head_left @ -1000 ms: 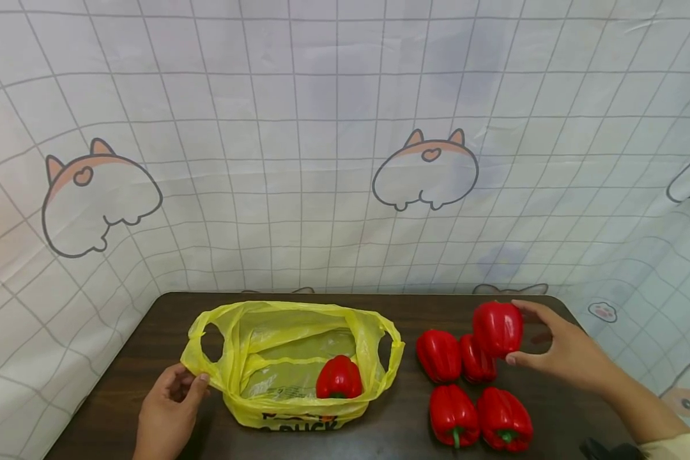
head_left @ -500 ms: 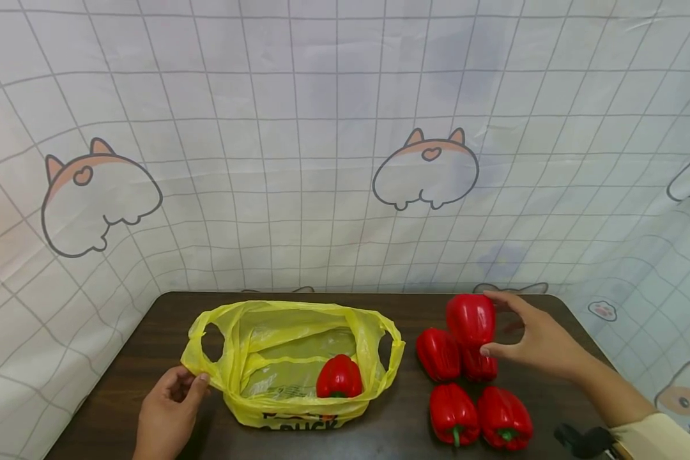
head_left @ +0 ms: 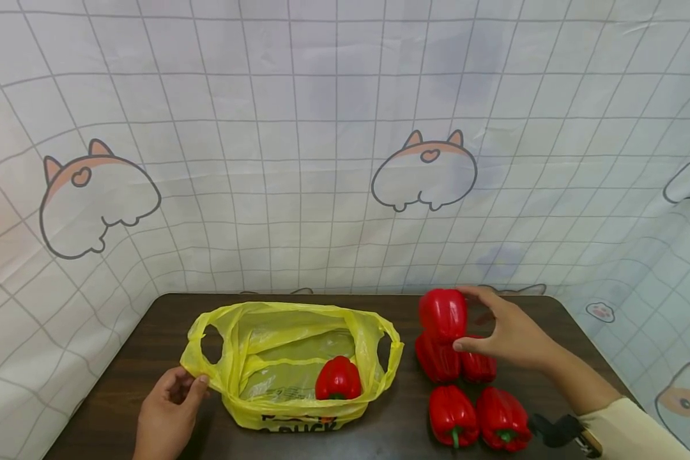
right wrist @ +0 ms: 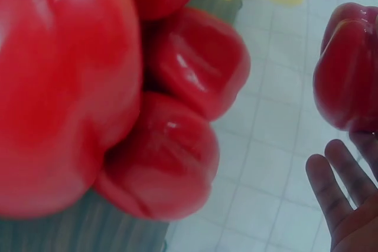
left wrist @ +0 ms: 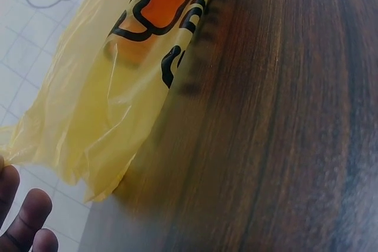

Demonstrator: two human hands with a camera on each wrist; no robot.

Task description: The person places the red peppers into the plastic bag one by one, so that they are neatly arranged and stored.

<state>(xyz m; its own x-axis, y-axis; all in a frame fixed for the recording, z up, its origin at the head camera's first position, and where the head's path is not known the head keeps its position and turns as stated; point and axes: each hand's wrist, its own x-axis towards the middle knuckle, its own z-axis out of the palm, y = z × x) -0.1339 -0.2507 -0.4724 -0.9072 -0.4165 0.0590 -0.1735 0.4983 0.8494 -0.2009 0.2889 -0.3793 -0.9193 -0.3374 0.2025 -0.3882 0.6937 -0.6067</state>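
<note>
A yellow plastic bag (head_left: 299, 409) stands with its mouth wide on the left half of the table. My left hand (head_left: 169, 409) pinches its left edge below the handle hole; in the left wrist view the bag's side (left wrist: 112, 110) stretches from my fingertips. One red bell pepper (head_left: 338, 378) lies inside, at the bag's right end. Between thumb and fingers, my right hand (head_left: 512, 335) holds another bell pepper (head_left: 443, 313) above the table. It overlaps the back-left pepper (head_left: 437, 361) of the group in the head view. In the right wrist view the held pepper appears at the right edge.
Near the back-left pepper lie several more bell peppers: one behind right (head_left: 479, 362) and two in front, left (head_left: 453, 415) and right (head_left: 503, 418). A dark wooden table (head_left: 391, 421) carries everything. A white gridded cloth (head_left: 322, 243) hangs behind and beside it.
My right hand has carried its bell pepper leftward and slightly up, from over the back-right pepper to over the back-left one. My left hand and the bag have stayed put.
</note>
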